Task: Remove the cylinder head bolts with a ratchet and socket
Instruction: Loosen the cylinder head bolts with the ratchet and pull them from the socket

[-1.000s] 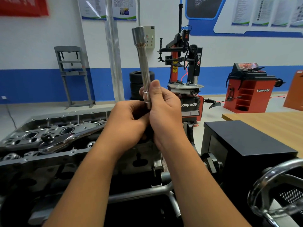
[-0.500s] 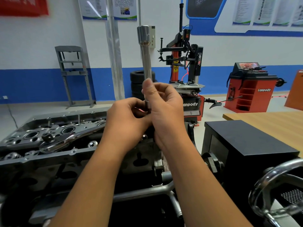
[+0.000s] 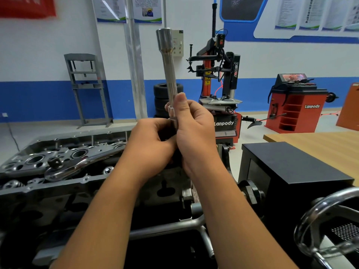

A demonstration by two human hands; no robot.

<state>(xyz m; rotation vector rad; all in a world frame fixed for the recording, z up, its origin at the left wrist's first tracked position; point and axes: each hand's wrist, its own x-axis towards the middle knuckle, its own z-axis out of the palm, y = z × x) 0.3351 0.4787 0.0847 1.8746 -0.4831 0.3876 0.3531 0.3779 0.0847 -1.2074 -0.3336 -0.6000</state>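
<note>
While both hands were raised in front of the chest, they held a long socket (image 3: 168, 70) upright, wide end up, narrow end down between them. Right hand (image 3: 196, 133) was curled round the lower shaft, thumb lying up along it. Left hand (image 3: 153, 144) was curled in just below, fingers tucked against the socket's bottom end; what exactly they pinched there was hidden by the knuckles, cannot tell. Hands touched each other at the heel.

Ratchet (image 3: 77, 166) lay unheld on top of the cylinder head (image 3: 58, 152), left of the hands, head end toward the camera with its black knob up, handle running back and right toward the left wrist. Cylinder head sat open-topped on the stand, round bores and a couple of bright bolt heads visible near the front edge.

Right of the hands: black box (image 3: 291, 171), chrome handwheel (image 3: 326, 220) at the lower right corner, wooden surface (image 3: 320, 146) behind the box. Background: tyre changer (image 3: 219, 84), red balancer (image 3: 295, 103), stacked tyres (image 3: 161, 100), grey frame (image 3: 87, 88) against the wall.
</note>
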